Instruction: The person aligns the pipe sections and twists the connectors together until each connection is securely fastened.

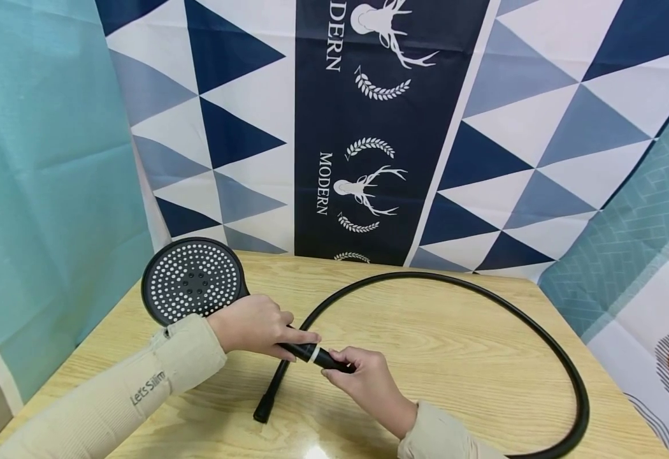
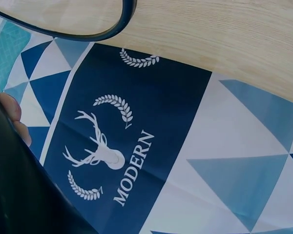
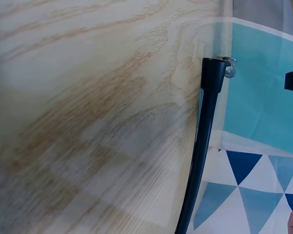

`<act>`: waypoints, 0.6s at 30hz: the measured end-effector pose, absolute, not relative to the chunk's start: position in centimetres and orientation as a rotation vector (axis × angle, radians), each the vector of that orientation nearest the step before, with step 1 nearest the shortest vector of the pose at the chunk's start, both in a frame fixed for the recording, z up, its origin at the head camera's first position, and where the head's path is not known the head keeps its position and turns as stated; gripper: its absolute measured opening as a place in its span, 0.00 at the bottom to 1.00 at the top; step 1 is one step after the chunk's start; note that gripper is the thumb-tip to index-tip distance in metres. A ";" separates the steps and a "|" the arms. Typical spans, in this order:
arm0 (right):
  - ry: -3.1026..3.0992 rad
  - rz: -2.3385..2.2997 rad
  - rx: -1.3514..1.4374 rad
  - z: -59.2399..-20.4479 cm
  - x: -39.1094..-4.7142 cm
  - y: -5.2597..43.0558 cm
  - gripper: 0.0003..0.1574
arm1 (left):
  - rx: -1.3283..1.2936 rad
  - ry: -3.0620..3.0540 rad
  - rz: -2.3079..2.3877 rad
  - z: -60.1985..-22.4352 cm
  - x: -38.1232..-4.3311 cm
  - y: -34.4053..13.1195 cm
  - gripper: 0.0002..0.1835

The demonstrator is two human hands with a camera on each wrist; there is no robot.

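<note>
A black hand shower (image 1: 194,280) with a round, white-nozzled face is held over the table, face up and toward the head camera. My left hand (image 1: 257,325) grips its handle just below the face. At the handle's lower end, past a white ring (image 1: 314,354), my right hand (image 1: 369,382) pinches the black end piece. The black end (image 3: 292,81) shows at the right edge of the right wrist view. Beneath the hands lies a black shower hose (image 1: 420,275), its fitting (image 1: 263,409) pointing toward me. A dark surface and fingertips (image 2: 12,109) fill the left wrist view's lower left.
The hose loops wide over the light wooden table (image 1: 426,338) and passes out of sight near my right sleeve (image 1: 443,437). A patterned cloth (image 1: 357,127) hangs behind the table. Teal cloth (image 1: 48,159) hangs at the left. In the right wrist view a small metal piece (image 3: 230,67) sits by the hose fitting.
</note>
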State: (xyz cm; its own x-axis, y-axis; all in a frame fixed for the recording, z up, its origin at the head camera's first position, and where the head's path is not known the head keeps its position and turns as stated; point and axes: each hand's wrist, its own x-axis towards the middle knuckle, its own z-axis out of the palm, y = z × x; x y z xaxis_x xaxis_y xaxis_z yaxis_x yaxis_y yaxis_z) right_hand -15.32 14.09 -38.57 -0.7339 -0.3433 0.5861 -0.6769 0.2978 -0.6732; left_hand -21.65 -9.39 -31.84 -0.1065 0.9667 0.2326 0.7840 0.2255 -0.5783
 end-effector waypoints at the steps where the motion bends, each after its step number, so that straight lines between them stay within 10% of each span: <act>1: -2.243 1.409 0.921 -38.5 -15.3 14.1 0.09 | -1.608 -1.940 0.418 -31.8 -21.7 -9.4 0.25; 18: -2.321 1.308 0.946 -38.1 -15.4 14.3 0.09 | -1.594 -1.913 0.386 -31.9 -21.7 -9.4 0.24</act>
